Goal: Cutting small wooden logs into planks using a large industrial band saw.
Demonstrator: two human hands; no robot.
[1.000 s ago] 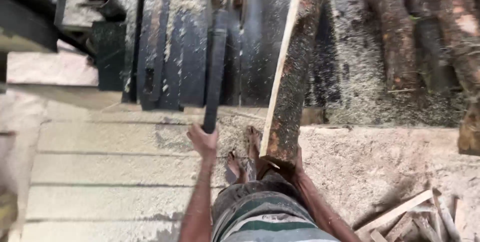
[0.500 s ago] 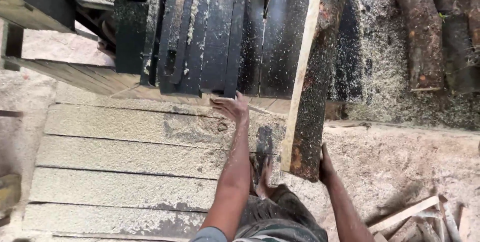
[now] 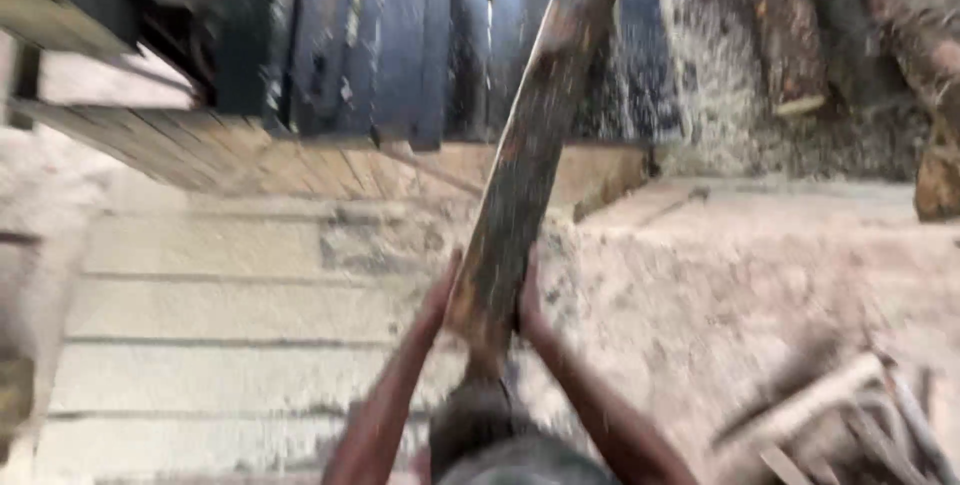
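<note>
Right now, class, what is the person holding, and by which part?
A long bark-edged wooden slab, gripped at its near end between the left hand and right hand.

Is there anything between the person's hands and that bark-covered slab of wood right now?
Nothing visible. The left hand and right hand press directly against the two sides of the bark-covered slab near its lower end, though the picture is blurred.

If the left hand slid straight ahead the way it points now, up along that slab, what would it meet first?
Probably the dark metal machine bed, past the edge of the wooden platform. The left hand grips the bark-edged slab near its end; the picture is blurred and depth unclear.
</note>
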